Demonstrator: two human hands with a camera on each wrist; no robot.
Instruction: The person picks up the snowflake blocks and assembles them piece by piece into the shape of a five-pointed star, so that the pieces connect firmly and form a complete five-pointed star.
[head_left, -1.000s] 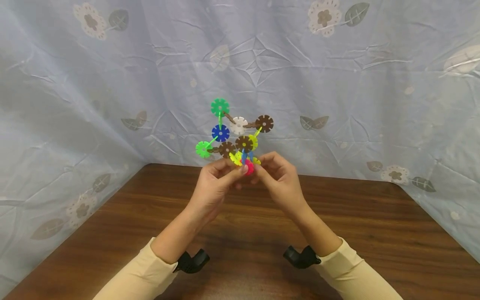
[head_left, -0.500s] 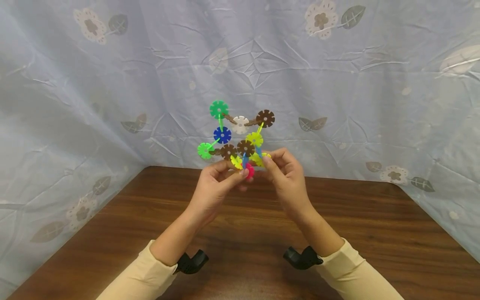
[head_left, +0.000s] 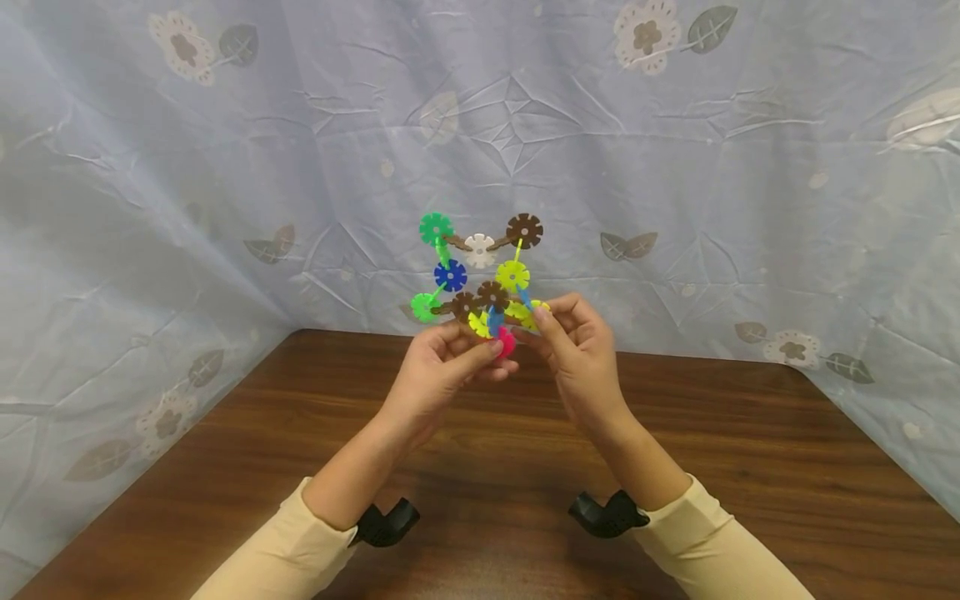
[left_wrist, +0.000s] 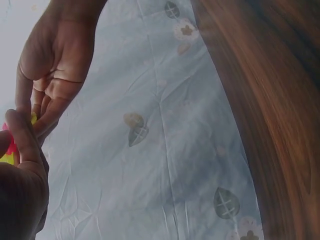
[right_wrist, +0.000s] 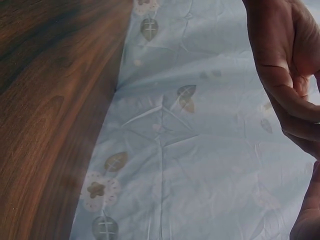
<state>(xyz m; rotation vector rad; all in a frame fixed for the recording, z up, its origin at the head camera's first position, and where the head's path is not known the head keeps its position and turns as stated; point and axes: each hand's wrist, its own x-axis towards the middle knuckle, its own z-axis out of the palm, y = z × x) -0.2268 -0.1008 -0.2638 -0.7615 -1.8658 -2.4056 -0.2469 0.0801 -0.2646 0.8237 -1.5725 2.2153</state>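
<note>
A chain of notched plastic snowflake discs, linked by discs set edge-on, is held up above the table. It includes a green disc [head_left: 436, 229], a white disc [head_left: 479, 251], a brown disc [head_left: 524, 231] and a blue disc [head_left: 450, 276]. My left hand [head_left: 431, 367] pinches the pink disc [head_left: 507, 341] at the bottom between thumb and fingers. On the other side, my right hand [head_left: 587, 362] pinches the lower right yellow disc [head_left: 536, 313], beside a blue edge-on disc. In the left wrist view, fingers mostly cover the pink disc [left_wrist: 11, 139]; the right wrist view shows no discs.
The brown wooden table [head_left: 480, 467] lies below both hands. A pale floral curtain [head_left: 705, 183] hangs behind it and along both sides. Black wrist mounts [head_left: 386, 522] stick out from the cream sleeves.
My right hand has shifted slightly right and apart from the left, taking the yellow disc with it. The lower right of the chain has spread, and the top green disc has dropped a little.
</note>
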